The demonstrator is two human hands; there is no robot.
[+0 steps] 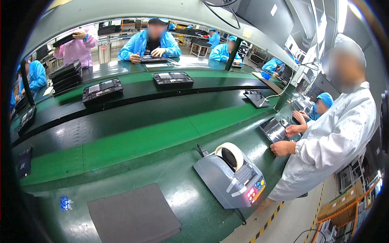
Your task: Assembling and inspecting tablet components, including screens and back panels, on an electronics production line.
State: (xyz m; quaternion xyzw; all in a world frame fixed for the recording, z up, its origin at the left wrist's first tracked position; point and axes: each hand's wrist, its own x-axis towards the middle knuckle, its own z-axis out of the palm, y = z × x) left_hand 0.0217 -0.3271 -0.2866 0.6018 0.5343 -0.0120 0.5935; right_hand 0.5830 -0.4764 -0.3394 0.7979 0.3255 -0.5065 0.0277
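Neither of my hands can be made out in the head view. Closest to me on the green bench lies a dark grey mat (pixel 133 212). Right of it stands a grey tape dispenser (pixel 229 178) with a roll of cream tape (pixel 229 156) on top and lit buttons on its front. Beside the dispenser's lower right corner shows a small blurred skin-coloured patch (pixel 264 203); whose it is, I cannot tell. A small blue and clear crumpled item (pixel 65 203) rests left of the mat.
Opened laptop-like units (pixel 173 78) lie along the raised line beyond the bench (pixel 133 170). At right a co-worker in white (pixel 330 129) holds a dark shiny panel (pixel 274 129). Across the line a person in blue (pixel 149 44) handles another unit. A stack of dark units (pixel 67 77) stands far left.
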